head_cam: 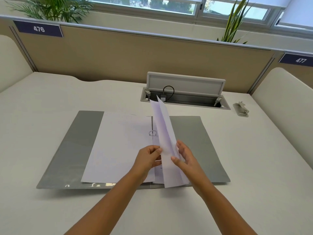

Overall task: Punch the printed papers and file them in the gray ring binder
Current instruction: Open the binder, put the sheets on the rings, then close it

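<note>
Papers stand on edge over the open binder, pinched between fingers of both hands.

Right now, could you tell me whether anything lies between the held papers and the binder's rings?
Nothing separate does. Both hands, left hand and right hand, hold the papers upright just above the ring of the open gray binder; only already filed sheets lie beside it.

The gray ring binder lies open and flat on the tabletop, a metal ring showing at its spine. White papers rest on its left half. More sheets stand nearly on edge over the spine.
</note>
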Motion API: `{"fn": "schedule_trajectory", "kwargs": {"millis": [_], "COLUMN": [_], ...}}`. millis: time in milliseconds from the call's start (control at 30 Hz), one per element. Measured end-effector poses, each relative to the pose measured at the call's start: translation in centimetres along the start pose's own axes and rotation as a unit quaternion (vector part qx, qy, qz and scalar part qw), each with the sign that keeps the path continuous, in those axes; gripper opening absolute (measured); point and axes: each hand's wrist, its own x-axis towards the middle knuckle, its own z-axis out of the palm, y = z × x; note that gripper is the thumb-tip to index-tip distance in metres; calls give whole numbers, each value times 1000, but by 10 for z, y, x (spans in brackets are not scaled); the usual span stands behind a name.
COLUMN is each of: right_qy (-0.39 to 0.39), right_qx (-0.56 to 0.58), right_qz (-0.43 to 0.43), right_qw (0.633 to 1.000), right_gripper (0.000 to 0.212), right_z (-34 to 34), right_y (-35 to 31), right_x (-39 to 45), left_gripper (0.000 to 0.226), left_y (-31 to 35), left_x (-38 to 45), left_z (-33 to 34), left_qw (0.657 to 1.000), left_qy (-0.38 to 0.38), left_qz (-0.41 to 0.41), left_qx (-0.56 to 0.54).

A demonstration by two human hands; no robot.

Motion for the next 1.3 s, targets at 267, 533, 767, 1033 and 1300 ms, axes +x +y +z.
{"fn": "schedule_trajectory", "kwargs": {"millis": [267, 533, 767, 1033, 1300], "right_qy": [148, 183, 175, 113, 41], "right_qx": [62, 80, 71, 46, -8], "right_qz": [66, 142, 145, 73, 33], "right_qw": [985, 969, 971, 990, 999], "right_gripper": [43, 42, 40, 41, 41], "right_z": [-29, -45, -45, -23, 12], "right_y": [20, 36, 32, 5, -4], "right_x": [1, 1, 0, -6, -14], "left_gripper": [16, 15, 18, 6, 25], "left_y": [0, 1, -7, 10, 12], "left_x": [-3, -20, -11, -14, -26], "left_z": [-83, -180, -197, -102, 1], "left_qw": [989, 956, 928, 955, 998], "left_qy": [122, 196, 277, 160, -53], "left_qz": [-45, -89, -58, 88, 14], "left_qx": [75, 197, 243, 232, 20]}}
